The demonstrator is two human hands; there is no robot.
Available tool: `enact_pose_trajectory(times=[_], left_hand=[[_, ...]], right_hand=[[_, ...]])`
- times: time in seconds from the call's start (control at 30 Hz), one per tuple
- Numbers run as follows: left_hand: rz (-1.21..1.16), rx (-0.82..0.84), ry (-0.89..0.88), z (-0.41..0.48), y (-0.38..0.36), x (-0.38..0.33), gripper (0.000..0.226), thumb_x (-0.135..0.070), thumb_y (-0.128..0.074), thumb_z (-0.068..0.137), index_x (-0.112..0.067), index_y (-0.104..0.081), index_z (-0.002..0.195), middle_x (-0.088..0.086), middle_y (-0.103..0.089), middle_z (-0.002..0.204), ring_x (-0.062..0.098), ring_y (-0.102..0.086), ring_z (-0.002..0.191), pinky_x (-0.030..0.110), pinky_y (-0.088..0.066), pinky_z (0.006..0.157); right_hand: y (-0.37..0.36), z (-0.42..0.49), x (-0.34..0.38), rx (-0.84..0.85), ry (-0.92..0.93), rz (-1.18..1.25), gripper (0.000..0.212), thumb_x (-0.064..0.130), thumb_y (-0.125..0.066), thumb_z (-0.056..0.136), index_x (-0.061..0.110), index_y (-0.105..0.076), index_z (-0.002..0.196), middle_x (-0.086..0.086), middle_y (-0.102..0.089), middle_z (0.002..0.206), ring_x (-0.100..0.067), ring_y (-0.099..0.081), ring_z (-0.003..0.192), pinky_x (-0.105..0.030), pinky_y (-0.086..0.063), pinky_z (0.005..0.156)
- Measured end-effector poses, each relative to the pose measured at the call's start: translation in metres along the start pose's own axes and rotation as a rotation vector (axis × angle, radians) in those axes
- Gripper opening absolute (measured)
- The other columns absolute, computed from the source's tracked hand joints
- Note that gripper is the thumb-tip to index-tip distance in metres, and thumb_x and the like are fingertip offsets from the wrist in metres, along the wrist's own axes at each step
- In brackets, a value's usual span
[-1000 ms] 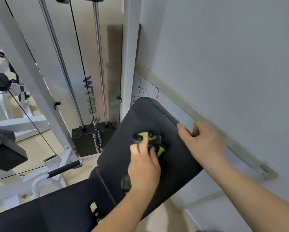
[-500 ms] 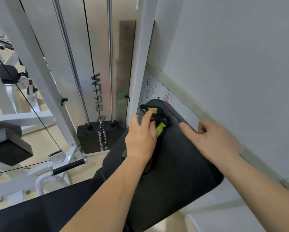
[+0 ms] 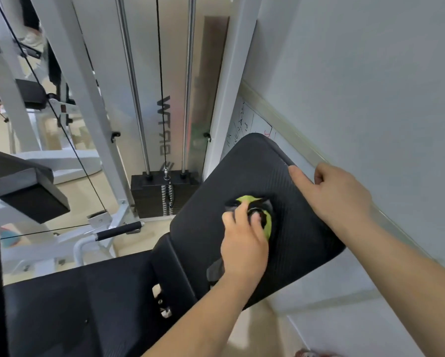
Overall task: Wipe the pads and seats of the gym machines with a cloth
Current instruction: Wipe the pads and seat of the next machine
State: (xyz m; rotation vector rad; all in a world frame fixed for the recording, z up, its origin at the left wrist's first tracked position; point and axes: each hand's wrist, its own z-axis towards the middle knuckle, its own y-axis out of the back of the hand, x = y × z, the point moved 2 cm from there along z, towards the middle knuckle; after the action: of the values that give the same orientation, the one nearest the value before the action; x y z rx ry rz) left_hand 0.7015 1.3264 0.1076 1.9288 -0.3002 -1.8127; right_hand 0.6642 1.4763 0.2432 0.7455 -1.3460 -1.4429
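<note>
Backstroke: dragging the cloth [image 3: 267, 221] back from the top edge of the pad [image 3: 306, 248] to its middle, bunching it under the curled fingers [image 3: 242, 211] of the left hand [image 3: 244, 243], gripping the pad's right rim with the right hand [image 3: 337, 197]; probably finishing the upper part, lower part pending.

Hands on black pad [image 3: 306, 228] — left [image 3: 244, 240] grips cloth [image 3: 265, 215].

A black ribbed back pad [image 3: 306, 240] angles toward the wall [image 3: 370, 73], meeting a flat black seat pad [image 3: 74, 313] at its seven o'clock end. A bunched black-and-green cloth [image 3: 267, 219] lies near its middle, gripped by the left hand [image 3: 244, 243]. At two o'clock the right hand [image 3: 337, 197] holds the pad's edge.
</note>
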Motion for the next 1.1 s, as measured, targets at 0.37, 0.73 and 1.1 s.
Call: enact_pose_trajectory(times=[0.37, 0.73, 1.1], left_hand=[[0.196, 0.109, 0.139, -0.052, -0.005, 0.122, 0.048, -0.046, -0.036, 0.104, -0.037, -0.034, 0.152, 0.003, -0.044, 0.13, 0.021, -0.059, 0.089, 0.04, -0.055, 0.075], [0.122, -0.015, -0.45, 0.028, -0.003, 0.0, 0.051, -0.045, -0.039, 0.103, -0.03, -0.043, 0.151, 0.011, -0.047, 0.123, 0.03, -0.058, 0.094, 0.041, -0.051, 0.066], [0.013, -0.004, 0.172, 0.015, 0.006, 0.113, 0.044, -0.036, -0.041, 0.107, -0.029, -0.041, 0.151, 0.008, -0.041, 0.134, 0.034, -0.059, 0.106, 0.042, -0.048, 0.08]], right_hand=[[-0.023, -0.072, -0.047, -0.067, -0.188, 0.463, 0.047, 0.069, -0.061, 0.089, 0.043, -0.061, 0.128, 0.014, -0.05, 0.116, -0.008, -0.055, 0.106, -0.038, -0.046, 0.091], [-0.076, -0.138, -0.037, -0.041, -0.54, 0.984, 0.062, 0.055, -0.078, 0.081, 0.023, -0.053, 0.128, 0.015, -0.066, 0.119, 0.001, -0.063, 0.108, -0.039, -0.055, 0.099], [-0.103, -0.167, -0.026, 0.076, -0.662, 0.998, 0.069, 0.059, -0.082, 0.074, 0.025, -0.054, 0.127, 0.016, -0.064, 0.118, -0.009, -0.063, 0.111, -0.05, -0.054, 0.103]])
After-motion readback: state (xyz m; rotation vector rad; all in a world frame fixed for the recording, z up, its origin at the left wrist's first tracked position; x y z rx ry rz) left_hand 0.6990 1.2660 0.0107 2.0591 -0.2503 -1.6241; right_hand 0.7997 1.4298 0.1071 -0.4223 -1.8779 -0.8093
